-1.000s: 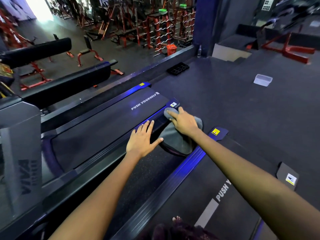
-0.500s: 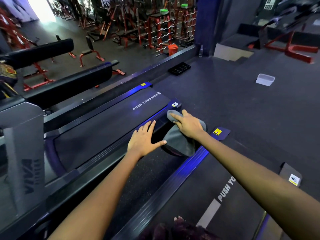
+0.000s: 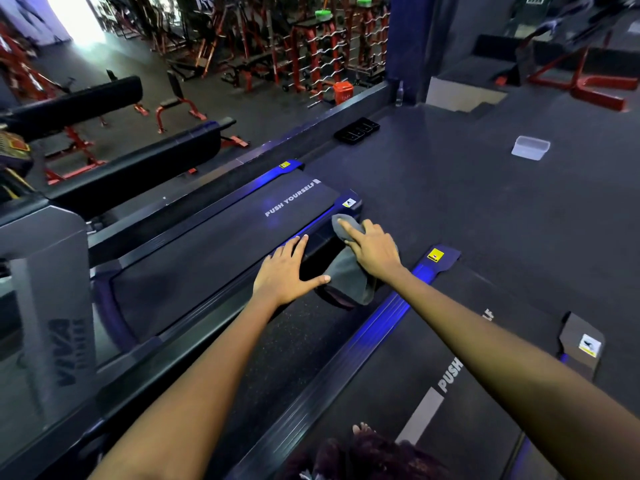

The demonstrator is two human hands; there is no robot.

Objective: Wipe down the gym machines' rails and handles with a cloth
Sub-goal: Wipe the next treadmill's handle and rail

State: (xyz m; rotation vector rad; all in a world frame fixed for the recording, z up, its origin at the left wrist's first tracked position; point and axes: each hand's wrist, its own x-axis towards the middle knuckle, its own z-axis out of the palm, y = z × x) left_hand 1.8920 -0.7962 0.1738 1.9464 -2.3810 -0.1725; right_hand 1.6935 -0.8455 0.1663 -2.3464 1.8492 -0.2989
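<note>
flat and released, left hand (image 3: 284,271) rests on the treadmill rail (image 3: 313,237) edge, right hand (image 3: 372,249) pressing cloth (image 3: 348,278) beside it.

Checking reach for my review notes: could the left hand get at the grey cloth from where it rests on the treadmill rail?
Probably yes. The left hand lies flat beside the cloth, thumb almost touching it, with nothing between them.
</note>
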